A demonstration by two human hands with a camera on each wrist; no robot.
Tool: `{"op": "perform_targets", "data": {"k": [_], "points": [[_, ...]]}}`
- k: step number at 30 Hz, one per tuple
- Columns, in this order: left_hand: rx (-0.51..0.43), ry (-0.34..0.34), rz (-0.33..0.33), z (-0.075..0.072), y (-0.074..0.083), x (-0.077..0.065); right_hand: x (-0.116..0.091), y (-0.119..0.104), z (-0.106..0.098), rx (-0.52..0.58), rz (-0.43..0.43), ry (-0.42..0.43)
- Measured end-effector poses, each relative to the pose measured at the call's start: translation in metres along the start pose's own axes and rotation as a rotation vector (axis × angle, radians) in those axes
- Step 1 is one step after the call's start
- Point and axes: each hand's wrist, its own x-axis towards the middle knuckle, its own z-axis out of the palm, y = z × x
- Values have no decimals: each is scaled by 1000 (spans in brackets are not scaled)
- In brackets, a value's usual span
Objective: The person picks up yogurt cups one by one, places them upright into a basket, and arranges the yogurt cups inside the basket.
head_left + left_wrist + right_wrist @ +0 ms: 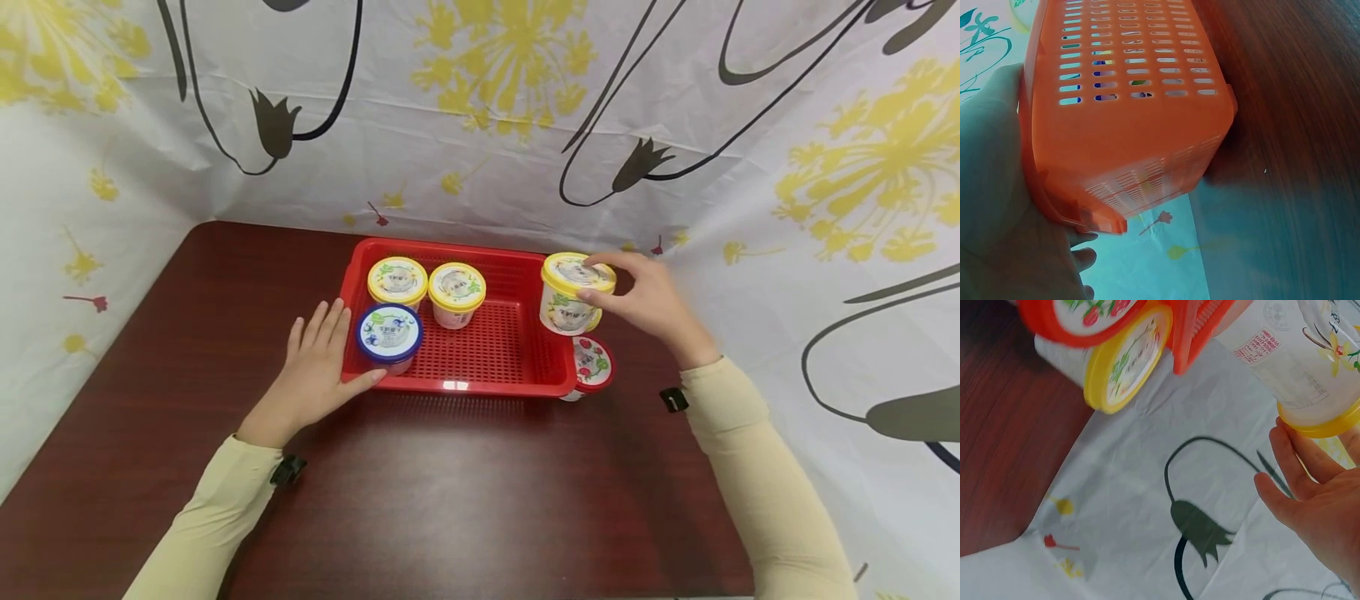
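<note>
My right hand (648,300) grips a yellow-lidded tub (567,310) by its lid, raised over the right end of a red plastic basket (457,387). In the right wrist view the fingers of that hand (1322,478) touch the yellow lid's edge. The left hand (315,375), fingers straight, rests against the basket's left rim, its thumb along the front corner. Inside the basket's left half stand a blue-lidded tub (389,333) and two yellow-lidded tubs, one at the back left (397,281) and another beside it (457,287).
Just right of the basket is a red-lidded tub (593,364), partly covered by the basket's rim. Beside it another yellow-lidded tub (1132,362) shows in the right wrist view. The dark wooden table (450,492) is bordered by a flower-printed cloth (480,192) behind and at the sides.
</note>
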Motion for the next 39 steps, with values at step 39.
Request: {"op": "perform_targets", "data": {"k": [39], "points": [[6,-29,-20,-4,4,-1,23,6,86,66,5,91]]}}
